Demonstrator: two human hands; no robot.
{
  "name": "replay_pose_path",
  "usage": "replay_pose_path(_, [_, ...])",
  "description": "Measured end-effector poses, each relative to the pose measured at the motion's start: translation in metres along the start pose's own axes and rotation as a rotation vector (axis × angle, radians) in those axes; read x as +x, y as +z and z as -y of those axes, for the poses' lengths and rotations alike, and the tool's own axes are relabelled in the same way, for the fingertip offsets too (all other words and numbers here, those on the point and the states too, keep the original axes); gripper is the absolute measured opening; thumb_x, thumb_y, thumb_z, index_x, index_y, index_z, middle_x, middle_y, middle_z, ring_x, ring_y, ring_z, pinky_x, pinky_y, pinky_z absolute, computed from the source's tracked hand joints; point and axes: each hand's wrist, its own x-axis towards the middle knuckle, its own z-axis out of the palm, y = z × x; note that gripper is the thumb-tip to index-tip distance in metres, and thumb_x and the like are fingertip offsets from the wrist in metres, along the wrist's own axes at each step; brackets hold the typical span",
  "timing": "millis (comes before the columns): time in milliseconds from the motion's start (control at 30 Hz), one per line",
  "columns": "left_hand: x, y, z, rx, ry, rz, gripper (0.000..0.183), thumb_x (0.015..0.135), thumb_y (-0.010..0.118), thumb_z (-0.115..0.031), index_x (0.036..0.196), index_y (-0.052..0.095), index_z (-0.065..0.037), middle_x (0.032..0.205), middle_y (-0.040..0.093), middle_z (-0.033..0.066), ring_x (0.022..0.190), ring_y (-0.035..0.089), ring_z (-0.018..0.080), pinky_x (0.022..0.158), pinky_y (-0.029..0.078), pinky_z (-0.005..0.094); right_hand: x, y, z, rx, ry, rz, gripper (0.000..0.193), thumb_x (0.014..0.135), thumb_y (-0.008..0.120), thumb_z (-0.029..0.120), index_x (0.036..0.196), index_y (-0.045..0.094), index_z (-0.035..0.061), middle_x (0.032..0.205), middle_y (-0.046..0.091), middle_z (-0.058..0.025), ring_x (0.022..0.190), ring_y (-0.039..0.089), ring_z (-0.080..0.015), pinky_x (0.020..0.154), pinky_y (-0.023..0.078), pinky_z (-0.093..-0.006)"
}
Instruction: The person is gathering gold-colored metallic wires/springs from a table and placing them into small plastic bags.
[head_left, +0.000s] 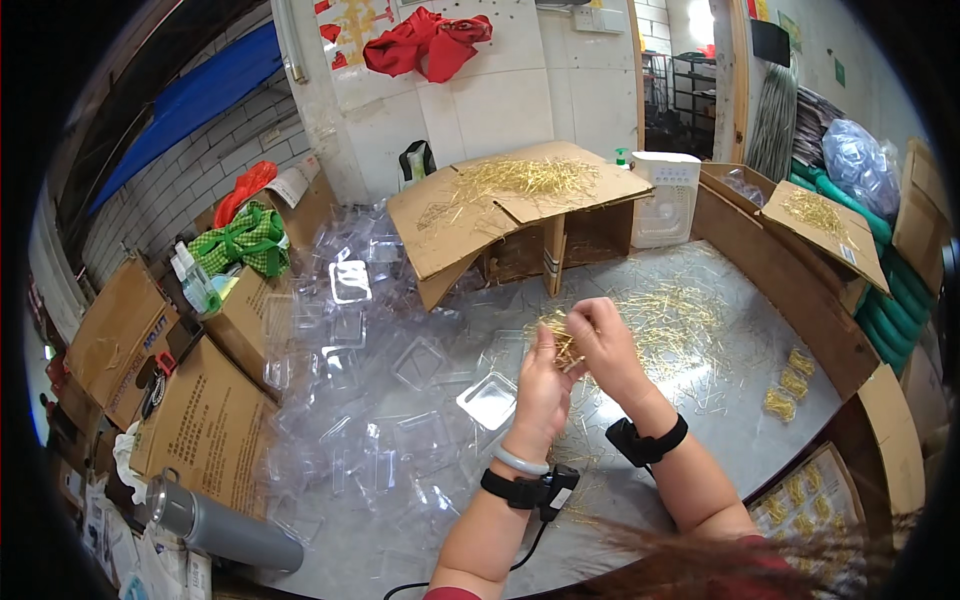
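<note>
In my left hand is a bunch of thin gold wire hooks, held upright between thumb and fingers. My right hand is closed right beside it, its fingertips pinched at the bunch; the exact pieces between them are partly hidden. Just beyond my hands a loose spread of gold wire hooks covers part of the grey tabletop. An uncovered clear plastic box lies left of my left hand.
Clear plastic boxes pile up on the left. A cardboard stand at the back carries more wire hooks. Small gold bundles lie at right, above a tray of bundles. A grey bottle lies near left; cardboard walls edge the right.
</note>
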Motion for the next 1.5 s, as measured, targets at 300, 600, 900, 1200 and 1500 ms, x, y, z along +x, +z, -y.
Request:
replay_pose_path(300, [0.003,-0.011,-0.007,-0.057,0.036,-0.043,0.047,0.107,0.038,-0.048,0.115,0.057,-0.006,0.105,0.066,0.0075,0.092,0.067,0.0179,0.082,0.058,0.0348,-0.003,-0.004,0.016,0.032,-0.083,0.193,0.042,0.09,0.074,0.025,0.118,0.055,-0.0007,0.107,0.06,-0.0181,0.098,0.062,-0.0305,0.084,0.05,-0.0382])
replay_pose_path(600, [-0.001,-0.006,-0.01,0.561,-0.082,-0.018,0.074,0.094,0.039,-0.077,0.109,0.056,-0.006,0.077,0.061,0.0029,0.061,0.057,0.0086,0.051,0.044,0.0224,-0.001,-0.003,-0.001,0.049,0.047,-0.139,0.023,0.095,0.068,0.016,0.111,0.059,0.0014,0.082,0.064,-0.0151,0.068,0.063,-0.0252,0.06,0.05,-0.0337])
replay_pose_path(900, [0.001,0.001,-0.015,0.132,0.166,0.033,0.041,0.104,0.047,-0.049,0.104,0.055,-0.008,0.08,0.063,0.0044,0.066,0.065,0.0135,0.057,0.055,0.0289,-0.001,-0.004,0.009,0.069,-0.129,0.119,0.047,0.095,0.067,0.023,0.133,0.051,0.0,0.111,0.063,-0.0206,0.103,0.065,-0.0347,0.085,0.052,-0.0394])
replay_pose_path(1200, [-0.002,0.005,-0.016,0.189,0.199,-0.151,0.052,0.098,0.058,-0.055,0.112,0.055,-0.005,0.086,0.06,0.0074,0.068,0.062,0.0143,0.059,0.056,0.0294,0.003,-0.012,0.009,0.2,0.237,0.122,0.03,0.102,0.06,0.026,0.118,0.061,0.001,0.093,0.068,-0.0158,0.078,0.065,-0.0207,0.071,0.052,-0.034])
replay_pose_path(1500, [0.002,-0.01,-0.007,0.064,0.209,-0.005,0.022,0.105,0.054,-0.03,0.105,0.051,-0.008,0.094,0.059,0.0031,0.081,0.062,0.0105,0.063,0.053,0.027,-0.005,-0.002,0.013,0.088,0.134,0.056,0.06,0.093,0.067,0.035,0.134,0.044,-0.0019,0.109,0.06,-0.0221,0.096,0.064,-0.0347,0.08,0.051,-0.0401])
